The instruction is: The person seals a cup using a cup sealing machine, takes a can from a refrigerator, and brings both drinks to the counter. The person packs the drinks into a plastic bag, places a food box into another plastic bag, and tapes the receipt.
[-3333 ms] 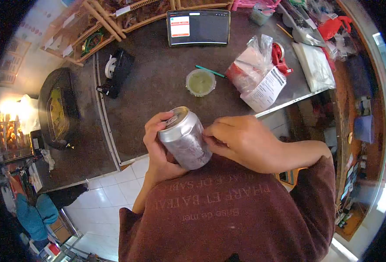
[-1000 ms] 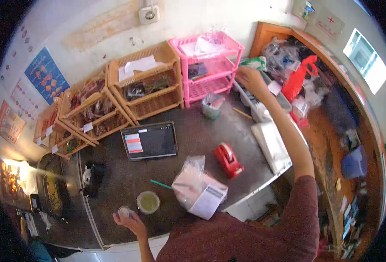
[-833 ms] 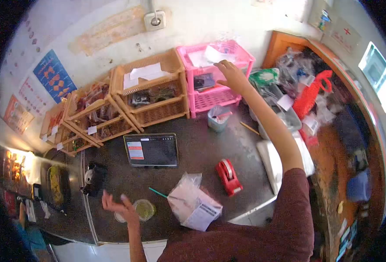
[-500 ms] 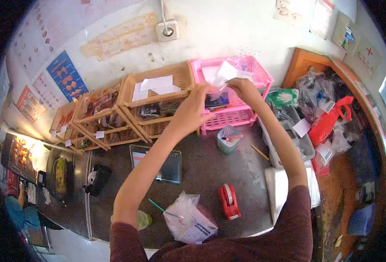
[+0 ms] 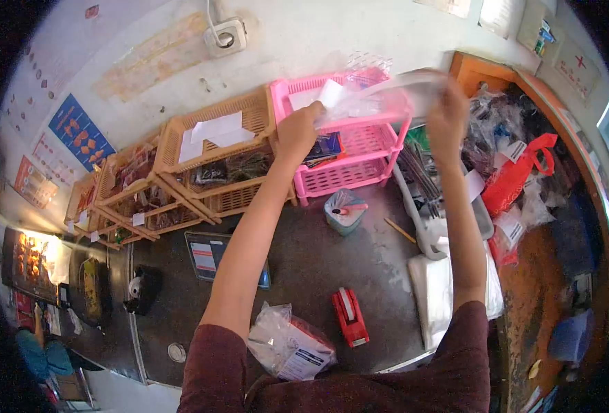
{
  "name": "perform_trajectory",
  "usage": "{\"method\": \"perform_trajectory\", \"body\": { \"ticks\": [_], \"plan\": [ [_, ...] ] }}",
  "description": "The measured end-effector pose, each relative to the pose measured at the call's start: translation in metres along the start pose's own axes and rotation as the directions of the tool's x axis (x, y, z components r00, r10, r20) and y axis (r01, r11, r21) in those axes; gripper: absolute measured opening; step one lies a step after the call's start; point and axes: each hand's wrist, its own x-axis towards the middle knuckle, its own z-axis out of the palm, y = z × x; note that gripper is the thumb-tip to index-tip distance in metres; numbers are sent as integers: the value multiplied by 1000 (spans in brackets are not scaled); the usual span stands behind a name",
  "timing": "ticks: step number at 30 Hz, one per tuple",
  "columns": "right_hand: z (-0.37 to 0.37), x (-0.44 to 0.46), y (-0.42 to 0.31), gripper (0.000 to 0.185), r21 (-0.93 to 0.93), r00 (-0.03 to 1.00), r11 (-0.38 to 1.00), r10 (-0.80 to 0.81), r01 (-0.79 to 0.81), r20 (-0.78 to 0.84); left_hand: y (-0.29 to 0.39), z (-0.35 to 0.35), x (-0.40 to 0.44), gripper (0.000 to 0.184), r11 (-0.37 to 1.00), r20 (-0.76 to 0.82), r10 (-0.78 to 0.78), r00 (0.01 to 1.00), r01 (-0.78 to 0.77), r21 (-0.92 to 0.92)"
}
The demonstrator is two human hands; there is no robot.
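Clear plastic (image 5: 363,103) stretches across the front of the pink rack (image 5: 335,180), blurred by motion. Its left end is pinched in my closed left hand (image 5: 299,132), beside the rack's upper left corner. To the right of the rack, my right hand (image 5: 449,120) is raised and closed around the other end; its fingers are smeared. White paper (image 5: 330,93) lies in the rack's top tier, just above my left hand. A wrapped package with a printed label (image 5: 301,361) rests on the dark table (image 5: 304,261) near my body.
A red tape dispenser (image 5: 349,316) and a cup (image 5: 346,212) stand on the table. My left forearm partly covers a tablet (image 5: 205,256). Brown baskets (image 5: 215,138) line the wall. A round silver top (image 5: 176,352) is at lower left, white bags (image 5: 436,296) at right. Another person's sleeve (image 5: 43,354) shows far left.
My left hand has gone from the silver can up to the rack. Both hands met there, then my right hand moved away to the right, drawing the clear plastic out between them.
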Motion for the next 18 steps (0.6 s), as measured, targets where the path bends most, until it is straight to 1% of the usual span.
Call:
{"method": "perform_trajectory", "body": {
  "ticks": [2,3,5,6,8,9,10,11,12,13,14,15,16,18],
  "plan": [
    [-23,20,-45,15,215,970,976,22,32,-244,2,1,3,37,999,-74,-49,996,49,3],
    [-34,30,-58,18,288,976,958,58,5,-211,7,1,3,37,998,-109,-69,992,69,-2],
    [-56,42,-77,26,419,983,907,118,-49,-141,19,-17,-5,46,1000,-350,-15,937,6,-26],
    [-68,41,-92,28,441,983,887,178,-138,-50,25,-26,-25,47,998,-409,3,912,-30,-58],
    [-76,36,-112,32,488,946,812,294,-322,134,38,-47,-66,50,988,-523,40,852,-112,-107],
    [-79,31,-121,31,479,933,801,319,-360,167,42,-60,-98,48,944,-345,-85,935,-35,-329],
    [-79,22,-129,30,470,916,786,346,-402,204,45,-73,-131,46,859,-148,-206,967,106,-502],
    [-78,12,-137,29,460,896,768,373,-445,242,52,-87,-160,46,747,17,-128,992,108,-656],
    [-78,2,-148,29,447,871,748,401,-490,285,58,-102,-189,47,610,182,-47,982,172,-773],
    [-75,-9,-164,27,427,818,699,459,-574,348,76,-126,-210,51,464,91,166,982,4,-886],
    [-72,-18,-167,26,415,822,714,433,-563,371,87,-141,-227,59,253,115,165,980,70,-965],
    [-70,-31,-165,26,399,821,729,408,-557,399,99,-152,-245,68,22,132,166,977,131,-991],
    [-68,-42,-167,26,386,820,743,384,-548,426,100,-158,-263,78,-113,103,170,980,123,-986],
    [-65,-58,-185,26,306,798,763,424,-570,428,101,-169,-296,99,-378,44,178,983,109,-920]
  ]
}}
